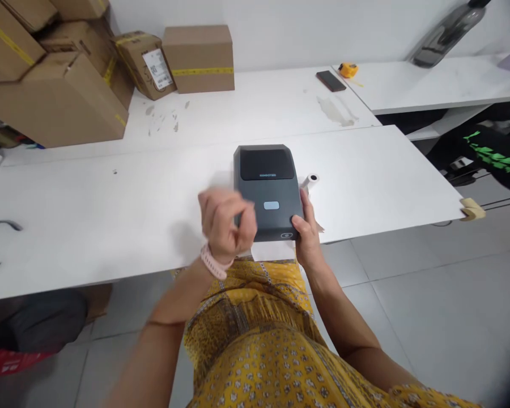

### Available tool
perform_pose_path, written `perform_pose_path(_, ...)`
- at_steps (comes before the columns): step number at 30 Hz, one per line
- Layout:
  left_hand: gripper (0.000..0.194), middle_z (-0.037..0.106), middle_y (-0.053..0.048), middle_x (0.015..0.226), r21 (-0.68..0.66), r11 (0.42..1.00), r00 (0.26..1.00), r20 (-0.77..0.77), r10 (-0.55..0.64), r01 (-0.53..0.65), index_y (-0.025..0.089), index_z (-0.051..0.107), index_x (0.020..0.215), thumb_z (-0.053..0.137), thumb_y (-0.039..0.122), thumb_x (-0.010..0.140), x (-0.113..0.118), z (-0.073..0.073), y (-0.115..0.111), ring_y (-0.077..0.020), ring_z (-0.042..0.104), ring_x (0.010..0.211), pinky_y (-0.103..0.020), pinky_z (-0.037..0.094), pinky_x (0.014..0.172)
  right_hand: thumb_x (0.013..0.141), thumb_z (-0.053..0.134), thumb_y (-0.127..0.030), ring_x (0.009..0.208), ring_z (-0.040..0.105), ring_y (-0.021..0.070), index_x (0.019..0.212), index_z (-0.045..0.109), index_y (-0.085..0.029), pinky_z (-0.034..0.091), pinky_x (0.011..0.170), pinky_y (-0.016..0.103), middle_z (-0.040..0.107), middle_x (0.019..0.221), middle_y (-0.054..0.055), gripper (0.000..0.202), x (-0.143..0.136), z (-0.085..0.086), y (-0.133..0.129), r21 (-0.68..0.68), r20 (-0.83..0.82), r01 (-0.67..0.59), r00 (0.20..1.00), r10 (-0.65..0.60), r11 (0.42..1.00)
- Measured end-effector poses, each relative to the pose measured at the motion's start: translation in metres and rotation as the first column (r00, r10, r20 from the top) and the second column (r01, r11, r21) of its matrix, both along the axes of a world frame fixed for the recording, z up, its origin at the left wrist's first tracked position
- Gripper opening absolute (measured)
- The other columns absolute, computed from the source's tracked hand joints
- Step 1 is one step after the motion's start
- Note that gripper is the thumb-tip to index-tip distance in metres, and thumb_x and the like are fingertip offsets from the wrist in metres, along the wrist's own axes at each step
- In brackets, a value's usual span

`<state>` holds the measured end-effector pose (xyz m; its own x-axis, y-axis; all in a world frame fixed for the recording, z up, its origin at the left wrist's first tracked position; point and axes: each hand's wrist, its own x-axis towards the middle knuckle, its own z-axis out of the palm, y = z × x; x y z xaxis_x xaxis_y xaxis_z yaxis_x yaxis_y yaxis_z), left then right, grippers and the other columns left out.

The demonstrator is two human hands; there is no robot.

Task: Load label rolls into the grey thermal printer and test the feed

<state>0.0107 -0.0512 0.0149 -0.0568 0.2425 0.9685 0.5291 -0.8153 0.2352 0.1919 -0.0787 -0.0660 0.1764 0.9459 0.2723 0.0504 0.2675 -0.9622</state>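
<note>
A dark grey label printer [267,192] with a glossy black window and a pale button rests at the table's front edge. My right hand [308,235] grips its lower right side, thumb on top at the corner. Over its left side my left hand [228,221] is raised, wearing a pink band on the wrist. Its fingers are curled closed and slightly blurred, and I see nothing in them. A small white paper roll [311,180] lies just right of the printer. White paper [273,251] shows under the printer's front.
Cardboard boxes [59,96] are stacked at the back left, with two smaller boxes beside them. A black phone [330,80] and a yellow tape measure [348,70] lie at the back right, near a grey bottle [448,34]. A tape roll [472,209] is at the table's right corner.
</note>
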Motion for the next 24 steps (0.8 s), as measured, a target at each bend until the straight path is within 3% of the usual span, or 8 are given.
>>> perform_pose_path(3,0.028,0.052,0.002,0.060,-0.300,0.943,0.982,0.164,-0.099,0.145,0.022,0.050,0.070,0.052,0.016,0.097,-0.007,-0.043,-0.066,-0.0137,0.049,0.058,-0.029,0.040,0.059,0.097,0.061,-0.051,0.163,0.027,0.0306,0.162,0.032,-0.040,0.026,0.131,0.063,0.030,0.175,0.001,0.072,-0.007,0.013,-0.003,0.134,0.041,0.095,0.994,-0.101,0.986)
perform_pose_path(5,0.037,0.049,0.002,0.056,-0.566,0.778,0.958,0.232,-0.170,0.275,0.020,0.048,0.063,0.050,0.021,0.100,0.000,-0.065,-0.103,-0.0119,0.045,0.054,-0.028,0.035,0.056,0.099,0.058,-0.050,0.163,0.028,0.0312,0.161,0.036,-0.041,0.024,0.132,0.064,0.033,0.174,0.001,0.066,-0.009,0.023,-0.005,0.257,0.141,0.087,0.982,-0.126,0.963)
perform_pose_path(7,0.045,0.051,0.001,0.055,-0.786,0.437,0.899,0.364,-0.245,0.438,0.019,0.054,0.060,0.053,0.036,0.102,0.012,-0.075,-0.124,-0.0107,0.046,0.052,-0.027,0.034,0.054,0.102,0.051,-0.052,0.159,0.036,0.0322,0.159,0.040,-0.039,0.028,0.130,0.064,0.044,0.167,0.002,0.060,-0.009,0.030,-0.007,0.319,0.241,0.030,0.964,-0.112,0.947)
perform_pose_path(9,0.048,0.053,0.001,0.056,-0.801,0.097,0.796,0.559,-0.235,0.591,0.017,0.064,0.066,0.058,0.053,0.097,0.022,-0.074,-0.127,-0.0098,0.046,0.051,-0.025,0.035,0.052,0.104,0.042,-0.056,0.154,0.043,0.0323,0.158,0.043,-0.038,0.032,0.128,0.064,0.053,0.160,0.003,0.057,-0.006,0.035,-0.007,0.328,0.311,-0.012,0.945,-0.097,0.945)
perform_pose_path(11,0.054,0.053,0.002,0.056,-0.725,-0.082,0.713,0.688,-0.134,0.684,0.016,0.070,0.073,0.061,0.065,0.091,0.030,-0.069,-0.117,-0.0087,0.044,0.049,-0.024,0.034,0.050,0.106,0.033,-0.059,0.154,0.043,0.0316,0.155,0.048,-0.037,0.032,0.128,0.062,0.056,0.158,0.002,0.056,-0.003,0.038,-0.008,0.306,0.349,-0.009,0.931,-0.104,0.952)
perform_pose_path(13,0.058,0.052,0.003,0.054,-0.678,-0.103,0.679,0.733,-0.026,0.728,0.016,0.069,0.071,0.062,0.071,0.089,0.035,-0.064,-0.104,-0.0077,0.042,0.047,-0.023,0.033,0.048,0.107,0.027,-0.059,0.155,0.041,0.0308,0.152,0.053,-0.037,0.032,0.129,0.060,0.056,0.157,0.001,0.056,0.000,0.040,-0.010,0.277,0.374,-0.001,0.921,-0.107,0.961)
perform_pose_path(17,0.063,0.049,0.003,0.050,-0.661,-0.037,0.662,0.745,0.080,0.749,0.018,0.057,0.059,0.060,0.072,0.089,0.043,-0.060,-0.092,-0.0070,0.041,0.046,-0.023,0.032,0.047,0.108,0.028,-0.056,0.154,0.044,0.0286,0.150,0.054,-0.039,0.033,0.128,0.058,0.060,0.153,0.000,0.053,0.001,0.043,-0.012,0.279,0.406,-0.005,0.907,-0.113,0.960)
perform_pose_path(24,0.065,0.046,0.004,0.048,-0.734,-0.010,0.733,0.677,0.061,0.679,0.017,0.062,0.061,0.055,0.074,0.092,0.044,-0.061,-0.097,-0.0074,0.040,0.045,-0.024,0.032,0.048,0.109,0.027,-0.049,0.149,0.048,0.0280,0.138,0.062,-0.035,0.031,0.125,0.060,0.067,0.145,0.003,0.047,-0.001,0.043,-0.006,0.328,0.472,0.015,0.864,-0.178,0.945)
